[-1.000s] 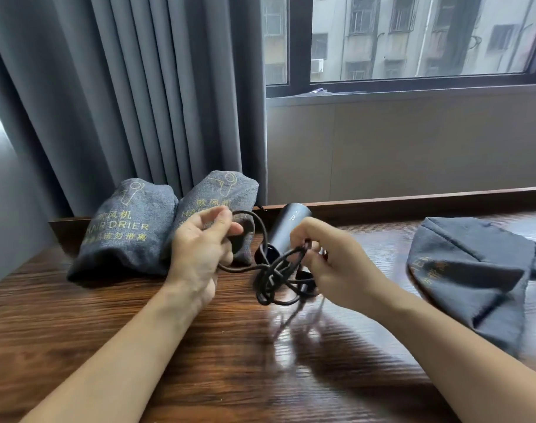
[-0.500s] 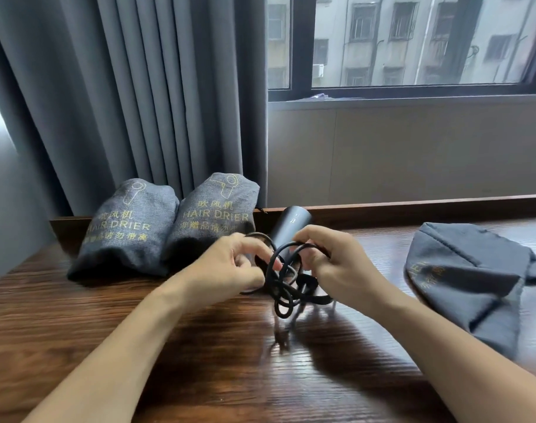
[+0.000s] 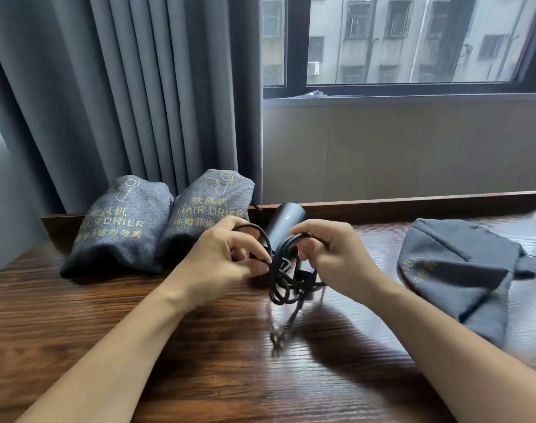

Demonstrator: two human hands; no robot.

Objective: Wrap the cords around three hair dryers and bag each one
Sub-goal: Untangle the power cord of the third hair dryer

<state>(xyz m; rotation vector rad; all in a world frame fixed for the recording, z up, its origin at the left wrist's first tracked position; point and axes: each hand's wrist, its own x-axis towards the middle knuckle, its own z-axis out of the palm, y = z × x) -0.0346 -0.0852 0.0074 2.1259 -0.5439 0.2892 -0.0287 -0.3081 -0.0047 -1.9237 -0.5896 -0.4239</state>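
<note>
— What's that dark thing between the hands?

— A hair dryer (image 3: 286, 221), matte black, barrel pointing up and away toward the back rail of the wooden table (image 3: 138, 346). Only the upper barrel shows; the handle is hidden behind the fingers. There's a small pale mark on the barrel, too small to read.

— And the cord?

— The black cord (image 3: 286, 279) hangs in several loose loops just above the tabletop, right below the dryer. The left hand (image 3: 220, 257) pinches one loop with its fingers curled round it. The right hand (image 3: 330, 254) is clamped on the bundle where the loops gather, thumb pressed in. The two hands sit close together, nearly touching.

— Anything written anywhere?

— Yes. Two filled grey bags lean side by side against the rail at the left, by the curtain (image 3: 123, 102). The left bag (image 3: 120, 227) and the second bag (image 3: 205, 209) each carry a gold dryer outline, Chinese characters and "HAIR DRIER". The lower line of characters I can't make out fully.

— And on the right?

— A third grey bag (image 3: 462, 270) lies flat and crumpled, well apart from the hands, its gold lettering folded and only partly legible.
</note>
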